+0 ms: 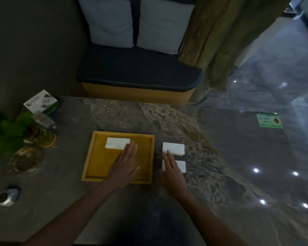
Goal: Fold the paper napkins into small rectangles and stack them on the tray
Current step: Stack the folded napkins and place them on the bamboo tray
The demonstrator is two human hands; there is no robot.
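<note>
A yellow wooden tray (96,160) lies on the marble table. One folded white napkin (115,142) rests in its far half. My left hand (125,162) lies flat over the tray, fingers straight, their tips touching the napkin's right end. To the right of the tray, two white napkins lie on the table: a far one (174,148) and a near one (180,166). My right hand (171,170) lies flat with straight fingers on the near napkin's left part, its fingertips at the near edge of the far one.
At the table's left stand a green plant (7,128), glass dishes (25,158), a small jar (42,118) and a white-green card (41,102). A metal object (7,196) sits near the left front. A cushioned bench (139,73) faces the table; glossy floor lies to the right.
</note>
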